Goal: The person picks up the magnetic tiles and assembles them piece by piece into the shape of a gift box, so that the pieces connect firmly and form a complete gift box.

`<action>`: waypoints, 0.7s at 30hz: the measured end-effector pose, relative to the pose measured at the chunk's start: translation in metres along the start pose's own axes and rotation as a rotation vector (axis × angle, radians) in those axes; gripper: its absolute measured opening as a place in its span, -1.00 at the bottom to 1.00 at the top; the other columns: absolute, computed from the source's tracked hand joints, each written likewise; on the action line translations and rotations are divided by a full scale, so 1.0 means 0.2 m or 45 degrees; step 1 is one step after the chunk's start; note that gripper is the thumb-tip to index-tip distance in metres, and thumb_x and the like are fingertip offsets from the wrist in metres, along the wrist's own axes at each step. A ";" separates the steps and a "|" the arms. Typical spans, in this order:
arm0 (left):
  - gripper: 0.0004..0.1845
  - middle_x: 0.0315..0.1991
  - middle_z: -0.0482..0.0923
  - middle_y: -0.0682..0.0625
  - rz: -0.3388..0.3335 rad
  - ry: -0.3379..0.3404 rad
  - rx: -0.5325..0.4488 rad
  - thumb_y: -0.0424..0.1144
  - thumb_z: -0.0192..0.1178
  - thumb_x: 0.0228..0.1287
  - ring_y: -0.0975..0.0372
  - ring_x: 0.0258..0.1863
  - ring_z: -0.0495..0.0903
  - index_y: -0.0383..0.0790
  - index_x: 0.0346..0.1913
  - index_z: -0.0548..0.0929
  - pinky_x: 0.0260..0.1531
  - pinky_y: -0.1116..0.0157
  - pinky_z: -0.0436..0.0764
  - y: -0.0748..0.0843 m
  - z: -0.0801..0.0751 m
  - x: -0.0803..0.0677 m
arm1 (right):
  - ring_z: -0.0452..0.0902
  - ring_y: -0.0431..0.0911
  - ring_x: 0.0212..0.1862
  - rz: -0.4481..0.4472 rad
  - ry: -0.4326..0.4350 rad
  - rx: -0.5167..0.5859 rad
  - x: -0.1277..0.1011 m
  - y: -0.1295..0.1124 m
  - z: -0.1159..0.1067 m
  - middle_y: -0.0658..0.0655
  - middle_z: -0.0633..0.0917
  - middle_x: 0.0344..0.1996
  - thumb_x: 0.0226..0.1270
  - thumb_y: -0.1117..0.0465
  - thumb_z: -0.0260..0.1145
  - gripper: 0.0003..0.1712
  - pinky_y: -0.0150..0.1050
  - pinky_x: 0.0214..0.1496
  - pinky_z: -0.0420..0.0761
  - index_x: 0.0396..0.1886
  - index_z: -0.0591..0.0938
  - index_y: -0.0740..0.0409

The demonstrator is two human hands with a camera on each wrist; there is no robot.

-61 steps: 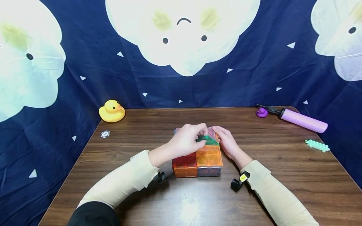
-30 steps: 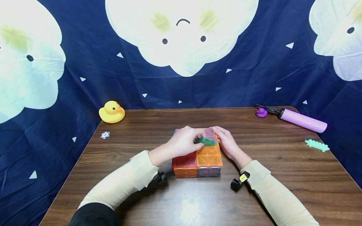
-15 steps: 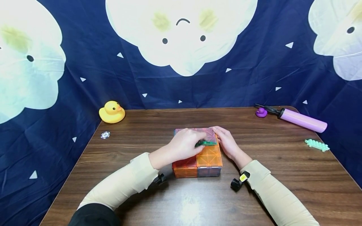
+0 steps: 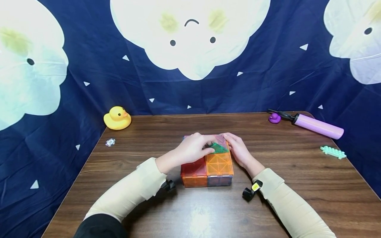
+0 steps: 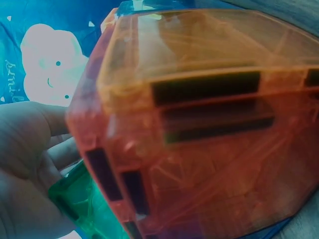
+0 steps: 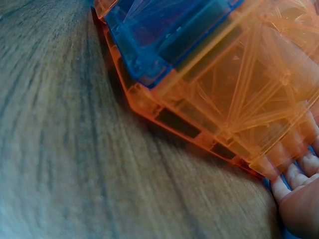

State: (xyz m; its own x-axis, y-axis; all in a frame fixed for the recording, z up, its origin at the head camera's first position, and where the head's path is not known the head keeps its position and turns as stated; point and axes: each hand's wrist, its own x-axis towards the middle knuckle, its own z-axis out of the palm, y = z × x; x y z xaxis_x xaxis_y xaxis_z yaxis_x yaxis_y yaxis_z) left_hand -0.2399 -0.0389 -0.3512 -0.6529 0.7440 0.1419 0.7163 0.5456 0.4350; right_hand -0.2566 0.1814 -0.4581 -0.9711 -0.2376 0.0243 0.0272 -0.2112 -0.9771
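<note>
A low box of translucent magnetic tiles (image 4: 219, 165) stands mid-table, its top showing red, orange and pinkish-purple squares. Between thumb and fingers my left hand (image 4: 191, 149) pinches a green triangular magnetic tile (image 4: 219, 148), tilted just over the top near the orange and purple squares. The left wrist view shows the green tile (image 5: 87, 199) beside the box's edge. My right hand (image 4: 240, 150) holds the box at its far right corner. Its curled fingers (image 6: 296, 177) show by the orange side panel in the right wrist view. My left hand hides part of the top.
A yellow rubber duck (image 4: 117, 118) and a poker chip (image 4: 110, 142) lie at the left. Toward the back right are a small purple duck (image 4: 274, 118) and a pink hand pump (image 4: 319, 126). A mint-green knobbly toy (image 4: 333, 152) lies near the table's right edge.
The green tile tips nearly flat half a second ago, then tilts up again with its face showing. My left hand shifts only slightly; my right hand and the box stay in place.
</note>
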 end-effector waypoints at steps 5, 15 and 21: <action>-0.81 -0.20 0.77 0.07 -0.009 -0.039 -0.140 -0.22 0.40 0.34 0.37 -0.24 0.68 -0.11 -0.03 0.76 -0.16 0.37 0.63 -0.05 -0.01 0.02 | 0.65 -0.22 -0.09 -0.005 -0.006 0.001 0.00 0.00 0.00 0.01 0.73 -0.11 0.69 0.10 0.00 -0.58 -0.33 -0.07 0.66 0.17 0.56 0.34; -0.80 -0.15 0.77 0.00 -0.020 -0.092 -0.425 -0.32 0.41 0.30 0.33 -0.13 0.72 -0.29 -0.05 0.77 -0.12 0.41 0.64 -0.12 -0.04 0.02 | 0.66 -0.19 -0.05 -0.016 -0.011 0.017 0.01 0.00 0.00 0.02 0.75 -0.10 0.68 0.08 0.03 -0.55 -0.30 -0.03 0.66 0.21 0.55 0.37; -0.76 -0.10 0.76 -0.02 -0.041 -0.118 -0.451 -0.31 0.40 0.32 0.32 -0.11 0.72 -0.31 0.00 0.76 -0.16 0.41 0.64 -0.12 -0.05 0.02 | 0.65 -0.21 -0.10 0.005 0.004 -0.002 0.00 0.00 0.00 0.02 0.73 -0.11 0.69 0.07 0.01 -0.55 -0.33 -0.08 0.66 0.19 0.55 0.36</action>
State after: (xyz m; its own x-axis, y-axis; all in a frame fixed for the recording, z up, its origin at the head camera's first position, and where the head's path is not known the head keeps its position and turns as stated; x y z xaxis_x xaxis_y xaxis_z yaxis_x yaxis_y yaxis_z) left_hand -0.2627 -0.0519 -0.3529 -0.6370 0.7693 0.0489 0.5554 0.4141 0.7212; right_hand -0.2568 0.1806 -0.4575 -0.9717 -0.2355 0.0197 0.0308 -0.2088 -0.9775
